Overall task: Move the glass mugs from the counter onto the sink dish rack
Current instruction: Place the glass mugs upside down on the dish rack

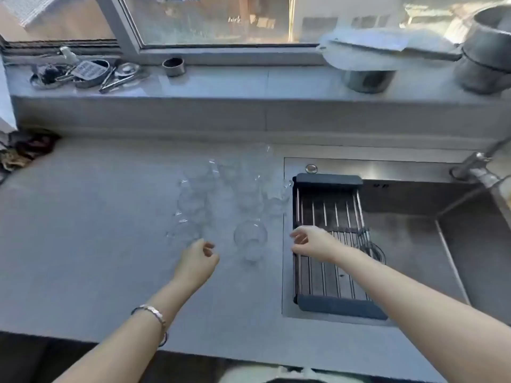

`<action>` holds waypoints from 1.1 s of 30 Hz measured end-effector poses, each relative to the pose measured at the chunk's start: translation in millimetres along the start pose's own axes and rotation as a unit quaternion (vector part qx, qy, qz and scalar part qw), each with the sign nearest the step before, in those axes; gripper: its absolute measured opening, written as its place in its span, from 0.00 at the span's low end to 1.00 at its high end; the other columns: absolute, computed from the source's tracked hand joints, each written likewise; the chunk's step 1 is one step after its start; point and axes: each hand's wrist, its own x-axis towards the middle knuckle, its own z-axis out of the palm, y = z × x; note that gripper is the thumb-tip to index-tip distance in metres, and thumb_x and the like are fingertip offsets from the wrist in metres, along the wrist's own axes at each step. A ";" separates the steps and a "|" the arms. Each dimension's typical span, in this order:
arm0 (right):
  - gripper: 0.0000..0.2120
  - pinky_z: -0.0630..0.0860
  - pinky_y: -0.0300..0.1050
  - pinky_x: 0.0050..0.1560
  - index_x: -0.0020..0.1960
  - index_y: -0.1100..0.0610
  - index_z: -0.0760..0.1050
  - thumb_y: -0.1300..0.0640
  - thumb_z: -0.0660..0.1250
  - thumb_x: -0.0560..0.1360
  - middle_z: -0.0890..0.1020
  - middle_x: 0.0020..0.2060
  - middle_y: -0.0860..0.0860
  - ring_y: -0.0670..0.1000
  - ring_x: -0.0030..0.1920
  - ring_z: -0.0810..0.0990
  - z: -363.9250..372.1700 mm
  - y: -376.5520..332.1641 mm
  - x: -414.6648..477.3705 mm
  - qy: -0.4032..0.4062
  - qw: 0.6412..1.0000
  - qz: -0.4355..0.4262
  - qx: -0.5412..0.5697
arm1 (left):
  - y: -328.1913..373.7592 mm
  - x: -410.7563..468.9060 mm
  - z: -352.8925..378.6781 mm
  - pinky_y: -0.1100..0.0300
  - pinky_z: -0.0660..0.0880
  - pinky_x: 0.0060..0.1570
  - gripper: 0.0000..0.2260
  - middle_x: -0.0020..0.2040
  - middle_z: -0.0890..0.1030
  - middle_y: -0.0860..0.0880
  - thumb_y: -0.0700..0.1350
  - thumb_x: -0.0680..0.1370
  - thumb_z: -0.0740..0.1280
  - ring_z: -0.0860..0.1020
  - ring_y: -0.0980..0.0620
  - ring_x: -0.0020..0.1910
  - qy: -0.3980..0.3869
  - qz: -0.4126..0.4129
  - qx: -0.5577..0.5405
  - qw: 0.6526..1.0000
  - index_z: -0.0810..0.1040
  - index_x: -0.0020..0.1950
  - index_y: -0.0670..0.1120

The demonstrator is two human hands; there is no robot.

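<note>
a pale grey table (83, 230) runs under a window (215, 20), its sill holding metal pots (486, 51). right of centre, a steel sink (414, 244) carries an empty dish rack (329, 236). clear glass mugs (250, 240) cluster mid-frame on the table, faint and see-through. left hand (197, 261) loosely curled, empty; right hand (312, 243) half-open over the rack, empty.

— The pale grey stone-like counter (96, 230) looks matt and smooth, doesn't it?

— Yes, and the clear glass mugs (250, 239) on it are glossy, nearly lost against it.

— The brushed steel sink (414, 244) has a dull sheen.

— Its dish rack (329, 244) has shiny metal rods between dark matt plastic-looking end bars. A polished metal bracelet (150, 313) glints too.
</note>
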 end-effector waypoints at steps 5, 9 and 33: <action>0.34 0.70 0.44 0.61 0.71 0.57 0.62 0.54 0.72 0.69 0.72 0.64 0.53 0.51 0.62 0.72 44.5 -17.5 21.0 0.008 0.999 0.007 0.041 | -13.4 16.0 -12.9 0.53 0.70 0.47 0.16 0.54 0.77 0.43 0.44 0.73 0.67 0.76 0.40 0.55 0.098 -0.056 0.011 0.994 0.69 0.57 0.41; 0.40 0.67 0.41 0.58 0.69 0.53 0.61 0.56 0.78 0.63 0.69 0.61 0.49 0.48 0.61 0.69 82.4 -23.9 35.4 0.073 0.984 0.008 0.164 | -15.0 28.1 -16.0 0.47 0.69 0.57 0.22 0.62 0.69 0.38 0.43 0.70 0.69 0.67 0.38 0.62 0.166 -0.043 0.031 0.985 0.66 0.61 0.40; 0.35 0.66 0.41 0.58 0.66 0.50 0.64 0.59 0.76 0.64 0.67 0.56 0.48 0.47 0.57 0.69 62.7 35.6 -22.3 0.176 0.961 0.038 0.211 | 2.4 -7.8 -8.3 0.60 0.70 0.54 0.42 0.56 0.68 0.54 0.59 0.53 0.72 0.74 0.55 0.53 0.005 0.202 -0.029 0.979 0.69 0.63 0.44</action>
